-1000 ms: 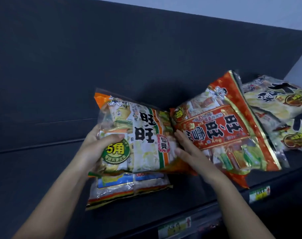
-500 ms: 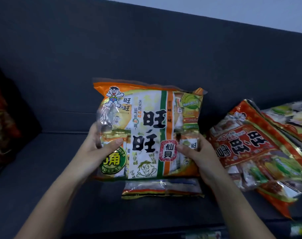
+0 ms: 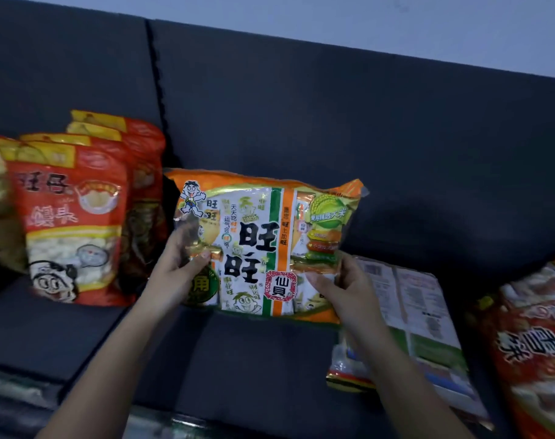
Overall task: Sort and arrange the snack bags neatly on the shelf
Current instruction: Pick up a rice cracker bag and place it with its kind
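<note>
Upright between left hand [image 3: 178, 274], right hand [image 3: 344, 291]: snack bag [image 3: 263, 236].

Plastic snack bag [image 3: 263, 248] was white with orange edges, a green stripe, black characters; upright pouches [image 3: 70, 223] red with yellow tops; shelf [image 3: 254, 359] dark navy.
</note>
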The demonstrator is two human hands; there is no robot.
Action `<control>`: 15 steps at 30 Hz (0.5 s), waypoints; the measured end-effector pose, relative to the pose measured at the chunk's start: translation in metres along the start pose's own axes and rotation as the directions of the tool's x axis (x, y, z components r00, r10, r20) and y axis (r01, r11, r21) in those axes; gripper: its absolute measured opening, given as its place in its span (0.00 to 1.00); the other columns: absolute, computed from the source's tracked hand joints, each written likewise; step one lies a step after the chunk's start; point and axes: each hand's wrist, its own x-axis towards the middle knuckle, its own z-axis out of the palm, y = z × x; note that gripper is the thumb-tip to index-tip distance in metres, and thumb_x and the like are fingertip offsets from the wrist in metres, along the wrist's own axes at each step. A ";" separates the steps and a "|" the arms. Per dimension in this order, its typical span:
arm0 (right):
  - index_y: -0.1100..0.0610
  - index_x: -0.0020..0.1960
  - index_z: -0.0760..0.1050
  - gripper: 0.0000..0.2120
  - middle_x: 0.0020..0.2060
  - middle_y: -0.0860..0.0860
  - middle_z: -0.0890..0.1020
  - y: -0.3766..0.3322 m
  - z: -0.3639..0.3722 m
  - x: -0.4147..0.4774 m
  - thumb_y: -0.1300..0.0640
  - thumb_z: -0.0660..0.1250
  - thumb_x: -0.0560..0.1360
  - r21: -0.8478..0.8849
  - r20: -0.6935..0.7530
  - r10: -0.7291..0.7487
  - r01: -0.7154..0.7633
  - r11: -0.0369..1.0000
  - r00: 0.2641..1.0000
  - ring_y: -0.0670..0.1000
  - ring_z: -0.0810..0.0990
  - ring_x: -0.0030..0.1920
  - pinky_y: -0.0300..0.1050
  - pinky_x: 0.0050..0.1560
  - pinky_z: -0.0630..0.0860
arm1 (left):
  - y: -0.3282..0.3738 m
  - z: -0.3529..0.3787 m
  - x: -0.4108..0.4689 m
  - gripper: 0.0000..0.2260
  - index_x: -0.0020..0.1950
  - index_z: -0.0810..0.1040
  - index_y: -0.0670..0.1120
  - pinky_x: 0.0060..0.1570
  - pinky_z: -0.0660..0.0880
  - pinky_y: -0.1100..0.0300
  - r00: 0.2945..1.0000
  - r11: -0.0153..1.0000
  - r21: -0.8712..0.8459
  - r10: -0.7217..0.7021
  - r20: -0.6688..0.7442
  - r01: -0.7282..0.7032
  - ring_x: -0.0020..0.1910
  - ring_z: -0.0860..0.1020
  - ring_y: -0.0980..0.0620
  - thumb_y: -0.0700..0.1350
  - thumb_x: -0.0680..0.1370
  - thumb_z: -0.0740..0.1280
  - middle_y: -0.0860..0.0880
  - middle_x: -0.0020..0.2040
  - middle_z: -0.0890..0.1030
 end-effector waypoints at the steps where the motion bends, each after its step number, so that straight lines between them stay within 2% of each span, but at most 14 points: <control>1: 0.51 0.60 0.74 0.19 0.53 0.51 0.84 0.006 0.009 0.005 0.62 0.72 0.72 0.008 -0.012 0.005 -0.005 1.000 1.000 0.54 0.82 0.54 0.58 0.57 0.78 | -0.003 -0.007 0.008 0.19 0.67 0.66 0.49 0.48 0.69 0.75 1.000 1.000 0.024 0.010 -0.007 -0.009 0.59 0.72 0.58 0.34 0.79 0.61 0.57 0.56 0.74; 4: 0.48 0.57 0.73 0.17 0.54 0.49 0.82 0.019 0.034 0.018 0.64 0.70 0.74 0.055 -0.048 0.026 -0.023 0.998 0.999 0.50 0.81 0.55 0.51 0.54 0.78 | -0.012 -0.022 0.030 0.17 0.63 0.67 0.51 0.53 0.67 0.70 0.999 0.995 0.090 0.033 -0.008 -0.032 0.60 0.70 0.57 0.34 0.80 0.61 0.62 0.56 0.72; 7: 0.51 0.61 0.72 0.19 0.55 0.49 0.81 0.029 0.050 0.033 0.64 0.70 0.74 0.077 -0.083 0.028 -0.022 0.997 0.996 0.49 0.80 0.55 0.43 0.51 0.76 | -0.018 -0.031 0.046 0.18 0.65 0.69 0.50 0.50 0.66 0.78 0.999 0.992 0.116 0.045 -0.016 -0.043 0.59 0.70 0.60 0.34 0.79 0.61 0.64 0.57 0.71; 11: 0.55 0.64 0.71 0.20 0.55 0.50 0.81 0.038 0.065 0.052 0.64 0.69 0.74 0.080 -0.116 0.028 -0.019 0.997 0.993 0.48 0.80 0.55 0.40 0.47 0.75 | -0.028 -0.037 0.062 0.19 0.69 0.67 0.47 0.51 0.66 0.76 1.000 0.995 0.102 -0.002 -0.027 0.004 0.62 0.69 0.59 0.34 0.80 0.60 0.57 0.61 0.72; 13: 0.55 0.64 0.71 0.20 0.55 0.50 0.81 0.041 0.071 0.061 0.65 0.69 0.75 0.079 -0.143 0.028 -0.017 0.997 0.989 0.48 0.80 0.54 0.40 0.47 0.77 | -0.032 -0.039 0.068 0.19 0.70 0.67 0.48 0.57 0.67 0.68 0.999 0.997 0.071 -0.038 -0.032 0.040 0.63 0.69 0.56 0.35 0.80 0.60 0.54 0.61 0.72; 15: 0.54 0.65 0.71 0.20 0.56 0.52 0.81 0.044 0.075 0.069 0.65 0.69 0.74 0.080 -0.183 0.026 -0.012 0.997 0.983 0.52 0.80 0.55 0.48 0.52 0.79 | -0.037 -0.039 0.072 0.20 0.71 0.65 0.49 0.60 0.66 0.62 0.997 0.997 0.024 -0.070 -0.028 0.070 0.63 0.70 0.55 0.36 0.81 0.60 0.53 0.61 0.72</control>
